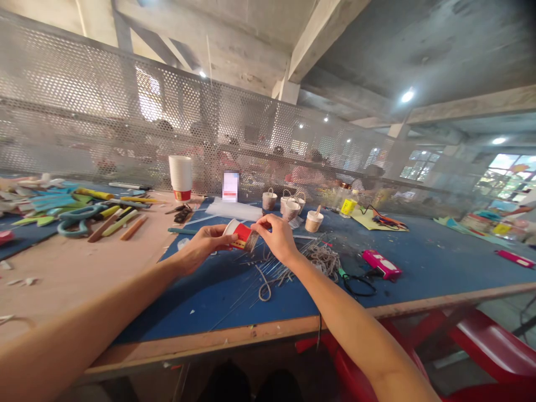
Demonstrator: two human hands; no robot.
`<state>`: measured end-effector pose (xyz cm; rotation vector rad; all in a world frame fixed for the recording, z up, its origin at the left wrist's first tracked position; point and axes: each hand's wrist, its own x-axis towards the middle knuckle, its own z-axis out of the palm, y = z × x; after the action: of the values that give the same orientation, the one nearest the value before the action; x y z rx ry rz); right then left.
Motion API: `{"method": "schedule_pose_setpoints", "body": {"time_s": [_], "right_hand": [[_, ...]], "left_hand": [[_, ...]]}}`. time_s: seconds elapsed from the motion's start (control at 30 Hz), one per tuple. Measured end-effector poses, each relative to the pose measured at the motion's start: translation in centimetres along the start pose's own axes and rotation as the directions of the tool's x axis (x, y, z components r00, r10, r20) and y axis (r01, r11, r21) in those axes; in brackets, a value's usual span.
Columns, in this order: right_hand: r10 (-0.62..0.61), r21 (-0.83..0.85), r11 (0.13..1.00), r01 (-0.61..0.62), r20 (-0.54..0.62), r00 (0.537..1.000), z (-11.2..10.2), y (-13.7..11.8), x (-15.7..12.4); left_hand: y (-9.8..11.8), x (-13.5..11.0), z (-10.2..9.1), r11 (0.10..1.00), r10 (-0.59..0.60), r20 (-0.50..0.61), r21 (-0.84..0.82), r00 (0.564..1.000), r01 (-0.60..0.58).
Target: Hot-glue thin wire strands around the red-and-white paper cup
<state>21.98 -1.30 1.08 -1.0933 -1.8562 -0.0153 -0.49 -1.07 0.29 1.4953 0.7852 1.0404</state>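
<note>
The cup (242,231) is between the two hands, above the blue mat (176,314). It is tilted: its long axis goes from left to right and a little down, with the white mouth toward the left hand (214,239) and the other end, where cord (251,243) goes around it, toward the right hand (274,234). The left hand has thumb and fingers closed on the cup's wall. The right hand is the nearer one to the cord; its fingertips are drawn together and seem to pinch it — the contact is too small to be sure. I count five wrapped cups (291,211) behind, one stack (180,172), one phone (230,187), one scissors (84,213) and two pink boxes (382,264) — the thin wires (274,273) I cannot count.
</note>
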Motion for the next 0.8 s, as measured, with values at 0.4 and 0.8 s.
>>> {"method": "schedule_pose_setpoints", "body": {"time_s": [0.4, 0.8], "right_hand": [[0.076, 0.049, 0.996, -0.077, 0.027, 0.997, -0.29, -0.06, 0.01], [0.113, 0.103, 0.988, -0.118, 0.048, 0.992, -0.2, 0.2, -0.02]], "left_hand": [[0.11, -0.04, 0.01, 1.0, -0.009, 0.003, -0.001, 1.0, 0.009], [0.1, -0.03, -0.27, 1.0, -0.012, 0.02, 0.0, 1.0, 0.012]]}}
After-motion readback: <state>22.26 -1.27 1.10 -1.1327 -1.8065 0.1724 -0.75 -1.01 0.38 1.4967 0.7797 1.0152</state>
